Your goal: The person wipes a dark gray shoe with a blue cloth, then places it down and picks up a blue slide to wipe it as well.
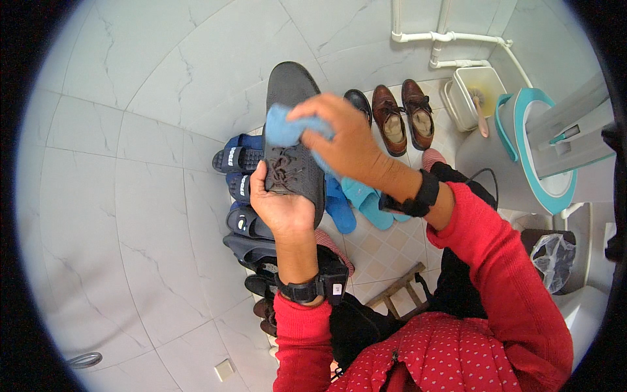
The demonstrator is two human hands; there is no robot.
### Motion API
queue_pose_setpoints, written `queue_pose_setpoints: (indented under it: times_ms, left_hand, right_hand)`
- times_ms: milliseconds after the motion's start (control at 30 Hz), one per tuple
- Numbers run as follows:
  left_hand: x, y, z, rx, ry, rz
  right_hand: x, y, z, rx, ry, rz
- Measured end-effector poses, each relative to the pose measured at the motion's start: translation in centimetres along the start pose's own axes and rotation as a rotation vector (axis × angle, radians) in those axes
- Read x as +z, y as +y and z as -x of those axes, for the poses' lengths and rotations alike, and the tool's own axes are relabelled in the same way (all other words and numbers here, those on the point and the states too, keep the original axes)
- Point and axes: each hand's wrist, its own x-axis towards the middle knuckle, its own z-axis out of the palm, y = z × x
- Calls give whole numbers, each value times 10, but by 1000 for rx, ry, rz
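Note:
A dark lace-up shoe (pixel 294 83) is held up in front of me, its toe pointing away. My left hand (pixel 286 210) is inside the shoe's opening, with the thumb outside along the near left edge. In my right hand (pixel 343 139) is a light blue cloth (pixel 284 128), pressed to the upper just above the brown laces (pixel 283 169). The cloth and the right fingers look slightly blurred. Part of the shoe's middle is hidden behind the cloth.
Several dark slippers (pixel 245 159) line the left wall. Brown leather shoes (pixel 389 120) stand by the back wall, and blue slippers (pixel 339 208) lie below. To the right are a bucket holding a brush (pixel 477 105), a grey-and-teal washing machine (pixel 519 147) and a lined bin (pixel 551 259).

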Motion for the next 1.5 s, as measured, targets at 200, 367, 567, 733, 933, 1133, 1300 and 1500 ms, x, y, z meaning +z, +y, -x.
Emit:
queue_pose_setpoints:
  times_ms: [200, 367, 567, 733, 933, 1133, 1300, 1500]
  left_hand:
    - [5, -10, 4, -141, -44, 32]
    - [0, -11, 1, -52, 17, 14]
    - [-1, -3, -2, -105, -103, 1]
    - [4, -13, 1, -115, 26, -131]
    - [3, -13, -1, -81, -14, -108]
    - [-4, 0, -4, -68, -32, 31]
    - [-8, -1, -6, -66, -45, 110]
    - [-8, 1, -6, 32, 24, 59]
  right_hand:
    - [-21, 24, -24, 84, 312, 198]
    - [-4, 9, -3, 29, 59, 149]
    - [-4, 5, -6, -46, 89, 68]
    - [-27, 29, -27, 91, 365, 276]
    - [-6, 11, -1, 28, -82, 157]
    - [-16, 14, -12, 177, 171, 39]
    - [-4, 9, 1, 81, 157, 139]
    - [7, -8, 18, 101, -70, -93]
